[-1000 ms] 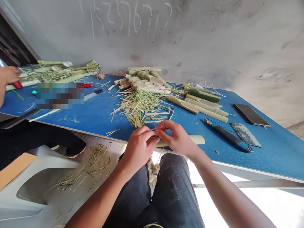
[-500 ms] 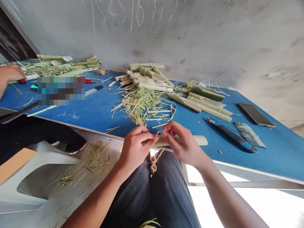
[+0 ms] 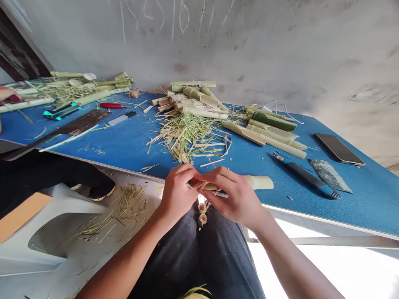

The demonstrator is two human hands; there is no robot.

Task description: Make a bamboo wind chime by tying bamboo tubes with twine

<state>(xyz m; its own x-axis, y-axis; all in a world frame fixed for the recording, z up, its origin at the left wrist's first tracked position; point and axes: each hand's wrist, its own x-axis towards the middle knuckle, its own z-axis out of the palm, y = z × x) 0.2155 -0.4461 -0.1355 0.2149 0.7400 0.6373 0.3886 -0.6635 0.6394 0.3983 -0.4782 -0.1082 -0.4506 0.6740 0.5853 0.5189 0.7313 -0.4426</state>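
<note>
My left hand point(image 3: 182, 187) and my right hand point(image 3: 230, 195) meet at the table's front edge, fingers pinched close together on a thin twine point(image 3: 213, 163). One end of it sticks up above my fingers. Below them, between my knees, hang small bamboo rings point(image 3: 203, 219) bound with the same brown twine. Behind my hands a split bamboo piece point(image 3: 260, 182) lies along the table edge, partly covered by them. The exact spot where the twine passes between my fingertips is hidden.
On the blue table point(image 3: 131, 145) lie bamboo shavings point(image 3: 195, 133), split bamboo pieces point(image 3: 271, 120), a utility knife point(image 3: 307, 176), a dark stone-like slab point(image 3: 331, 175) and a phone point(image 3: 338, 148). A cleaver point(image 3: 84, 123) and a red-handled tool point(image 3: 111, 105) lie left. A co-worker's hand point(image 3: 8, 94) shows far left.
My right hand has moved down and left, so my fingertips now come together over the twine. The co-worker's hand has drawn back toward the left edge.
</note>
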